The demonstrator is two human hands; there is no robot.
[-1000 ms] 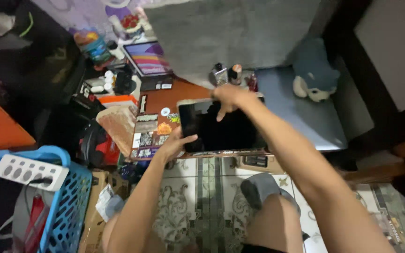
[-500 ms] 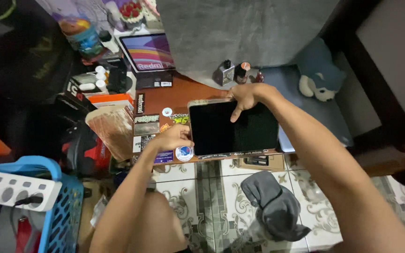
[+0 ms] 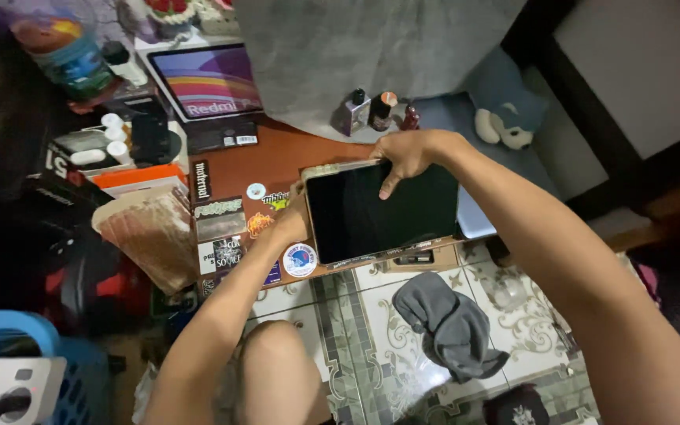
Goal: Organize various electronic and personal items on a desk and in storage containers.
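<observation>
Nearest the camera: a bare knee (image 3: 273, 354), and on the patterned tile floor (image 3: 364, 315) a crumpled grey cloth (image 3: 450, 324). At lower left, a blue basket (image 3: 9, 334) with a white power strip (image 3: 5, 389) across its rim.

Both arms reach forward to a dark-screened tablet (image 3: 379, 211) in a pale case. It sits over the near edge of a low reddish-brown counter (image 3: 277, 161) whose near part is covered with stickers, and it looks tilted, left edge raised.

Left hand (image 3: 291, 222): at the tablet's left edge, fingers curled under or behind it and mostly hidden; appears to grasp that edge.

Right hand (image 3: 405, 155): clasps the tablet's top edge, thumb behind, one finger extended down onto the glass.

Progress, judged from how things lie: the tablet is gripped by both hands and partly lifted, screen dark, not clear of the counter. Nothing shows it set down elsewhere or switched on.

Left of the tablet: a brownish flat packet (image 3: 151, 236) and an orange-and-white box (image 3: 131, 179).

Farther back: three small bottles (image 3: 375, 112), a flat box printed with coloured stripes (image 3: 208, 83), a grey blanket (image 3: 371, 55), and a blue-and-white plush toy (image 3: 505, 110) on a blue-grey cushion.
</observation>
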